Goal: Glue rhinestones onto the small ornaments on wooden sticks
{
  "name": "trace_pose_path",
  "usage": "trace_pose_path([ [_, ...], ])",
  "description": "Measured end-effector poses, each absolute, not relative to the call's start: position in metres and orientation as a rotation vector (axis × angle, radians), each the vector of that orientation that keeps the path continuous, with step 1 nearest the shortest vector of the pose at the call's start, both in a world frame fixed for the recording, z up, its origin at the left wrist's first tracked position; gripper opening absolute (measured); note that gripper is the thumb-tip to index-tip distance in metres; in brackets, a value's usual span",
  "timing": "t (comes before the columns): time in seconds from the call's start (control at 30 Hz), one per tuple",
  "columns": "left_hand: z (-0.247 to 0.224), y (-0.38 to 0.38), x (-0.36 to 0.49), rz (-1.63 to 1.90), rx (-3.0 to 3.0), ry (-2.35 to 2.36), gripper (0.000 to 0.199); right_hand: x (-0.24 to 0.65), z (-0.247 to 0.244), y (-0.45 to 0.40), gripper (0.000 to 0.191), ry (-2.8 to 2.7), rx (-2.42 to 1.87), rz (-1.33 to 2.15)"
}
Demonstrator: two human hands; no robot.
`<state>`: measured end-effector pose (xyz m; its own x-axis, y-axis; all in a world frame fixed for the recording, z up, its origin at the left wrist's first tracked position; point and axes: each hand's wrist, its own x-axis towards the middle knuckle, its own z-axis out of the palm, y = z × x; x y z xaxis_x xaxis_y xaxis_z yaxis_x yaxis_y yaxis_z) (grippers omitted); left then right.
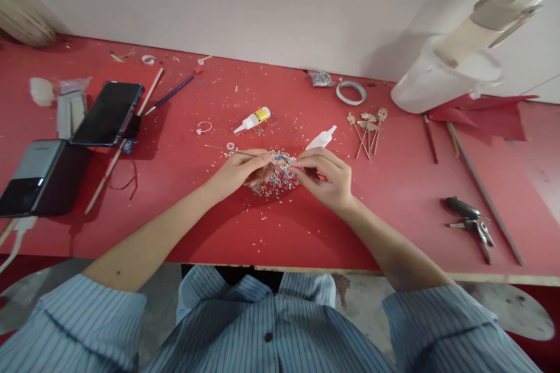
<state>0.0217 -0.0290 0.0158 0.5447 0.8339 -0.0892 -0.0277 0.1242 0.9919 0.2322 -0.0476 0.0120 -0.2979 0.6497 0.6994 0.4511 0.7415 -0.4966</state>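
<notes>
Pale wall closes off the far edge of a red table [210,227] strewn with flecks; the clock here centres on the person's fingertips, with 12 towards that wall. At the centre sits a small colourful piece [281,159], purplish and too small to make out clearly, over a pile of glittering chips [275,186] that spreads towards 6. The left hand [249,172], at 9, pinches this piece, and a thin stick [227,149] juts from its fingers towards 9. The right hand [324,175], at 3, has thumb and forefinger pinched on the piece's opposite edge. A yellow-labelled bottle [256,119] lies at 11; a white bottle [322,138] lies at 2, just beyond the right hand. Further along 2 are leaf-topped picks [367,128], then a white bucket [420,81]. A tape roll [351,92] lies between 1 and 2, near a silvery packet [321,78] at 1. Keys [475,227] rest between 3 and 4. A phone [109,113] leans between 9 and 10, a blue brush [172,92] lies at 10, and a black-and-grey device [44,180] stands well out at 9.
</notes>
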Motion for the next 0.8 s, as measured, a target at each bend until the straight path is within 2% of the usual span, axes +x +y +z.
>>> trace_pose_path([
  [0.8, 0.0162, -0.0291, 0.0211, 0.748, 1.328, 0.777, 0.033, 0.2319, 0.0111, -0.0474, 0.009, -1.938, -0.849, 0.248],
])
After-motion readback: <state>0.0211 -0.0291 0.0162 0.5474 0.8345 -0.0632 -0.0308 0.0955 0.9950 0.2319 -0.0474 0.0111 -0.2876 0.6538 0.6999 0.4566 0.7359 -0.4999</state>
